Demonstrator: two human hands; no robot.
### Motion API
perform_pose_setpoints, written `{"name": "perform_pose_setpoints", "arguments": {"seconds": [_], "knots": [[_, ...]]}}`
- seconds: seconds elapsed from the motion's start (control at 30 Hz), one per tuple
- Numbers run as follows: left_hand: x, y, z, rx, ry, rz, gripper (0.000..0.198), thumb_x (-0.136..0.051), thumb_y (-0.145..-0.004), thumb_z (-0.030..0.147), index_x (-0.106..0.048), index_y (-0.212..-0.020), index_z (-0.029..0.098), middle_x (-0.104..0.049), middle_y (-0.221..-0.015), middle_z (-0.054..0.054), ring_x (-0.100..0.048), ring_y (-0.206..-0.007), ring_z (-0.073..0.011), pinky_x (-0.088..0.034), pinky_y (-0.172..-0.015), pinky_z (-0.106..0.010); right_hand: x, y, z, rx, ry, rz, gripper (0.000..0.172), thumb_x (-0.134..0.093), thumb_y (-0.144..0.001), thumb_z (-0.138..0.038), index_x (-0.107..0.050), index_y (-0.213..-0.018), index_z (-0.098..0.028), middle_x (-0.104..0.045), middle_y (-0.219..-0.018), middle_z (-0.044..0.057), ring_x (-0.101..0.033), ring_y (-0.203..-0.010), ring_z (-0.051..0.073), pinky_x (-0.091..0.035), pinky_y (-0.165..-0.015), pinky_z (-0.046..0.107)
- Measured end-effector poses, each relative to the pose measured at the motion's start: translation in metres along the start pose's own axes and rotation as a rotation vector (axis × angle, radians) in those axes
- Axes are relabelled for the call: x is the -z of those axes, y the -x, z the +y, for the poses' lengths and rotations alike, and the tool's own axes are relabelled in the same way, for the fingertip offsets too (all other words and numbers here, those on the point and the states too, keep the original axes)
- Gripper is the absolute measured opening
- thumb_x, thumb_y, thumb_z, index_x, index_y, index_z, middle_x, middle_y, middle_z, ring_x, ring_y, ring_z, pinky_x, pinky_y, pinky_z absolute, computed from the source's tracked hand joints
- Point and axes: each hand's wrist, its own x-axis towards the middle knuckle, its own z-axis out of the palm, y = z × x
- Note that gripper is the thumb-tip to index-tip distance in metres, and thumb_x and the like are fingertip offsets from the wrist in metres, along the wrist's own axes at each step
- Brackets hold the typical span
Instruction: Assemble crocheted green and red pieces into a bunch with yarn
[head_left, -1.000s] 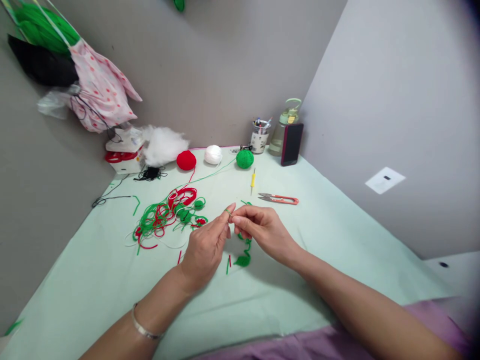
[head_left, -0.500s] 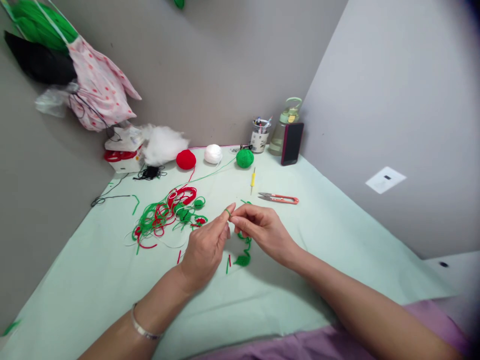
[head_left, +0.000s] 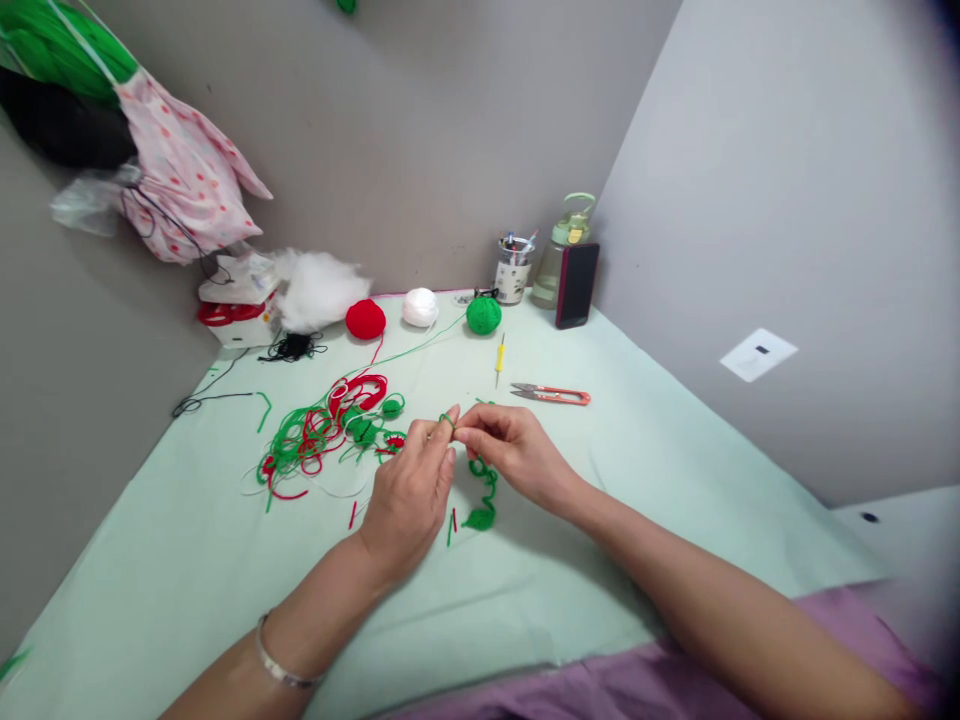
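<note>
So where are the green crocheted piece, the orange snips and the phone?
green crocheted piece (head_left: 479, 518), head view, on its thick lower end.
orange snips (head_left: 559, 396), head view, on the orange handle.
phone (head_left: 577, 285), head view, on its dark screen.

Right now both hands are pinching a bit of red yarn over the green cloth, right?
Not quite. In the head view, the left hand and right hand are pinching green yarn, not red, over the green cloth.

Craft workstation: yarn balls (head_left: 420, 311), snips (head_left: 551, 394), grey partition walls (head_left: 420, 140).
</note>
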Motion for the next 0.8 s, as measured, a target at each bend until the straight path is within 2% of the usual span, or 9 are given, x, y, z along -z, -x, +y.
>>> {"name": "perform_pose_setpoints", "arguments": {"seconds": [0.17, 0.37, 0.8], "knots": [[-0.001, 0.001, 0.0, 0.065, 0.019, -0.039, 0.043, -0.035, -0.1, 0.02, -0.045, -0.142, 0.018, -0.055, -0.122, -0.013, -0.064, -0.101, -0.0199, -0.055, -0.083, -0.032, -0.003, -0.002, 0.011, 0.072, 0.103, 0.025, 0.015, -0.054, -0.089, -0.024, -0.064, -0.081, -0.016, -0.053, -0.065, -0.003, -0.044, -0.062, 0.01, -0.035, -0.06, 0.023], [-0.002, 0.0, -0.003, 0.103, 0.022, -0.081, 0.042, -0.034, -0.099, 0.018, -0.049, -0.138, 0.018, -0.053, -0.128, -0.013, -0.062, -0.112, -0.0224, -0.053, -0.093, -0.036, -0.005, -0.004, 0.016, 0.073, 0.111, 0.028, 0.016, -0.053, -0.089, -0.025, -0.061, -0.078, -0.016, -0.05, -0.063, -0.004, -0.041, -0.06, 0.01, -0.033, -0.059, 0.022], [0.001, -0.002, -0.005, 0.116, 0.057, -0.109, 0.043, -0.033, -0.098, 0.015, -0.051, -0.136, 0.019, -0.053, -0.131, -0.013, -0.064, -0.104, -0.0209, -0.054, -0.085, -0.034, -0.002, -0.008, 0.014, -0.033, -0.038, -0.008, 0.018, -0.055, -0.086, -0.03, -0.057, -0.074, -0.016, -0.046, -0.06, -0.004, -0.037, -0.056, 0.01, -0.031, -0.053, 0.022]]}}
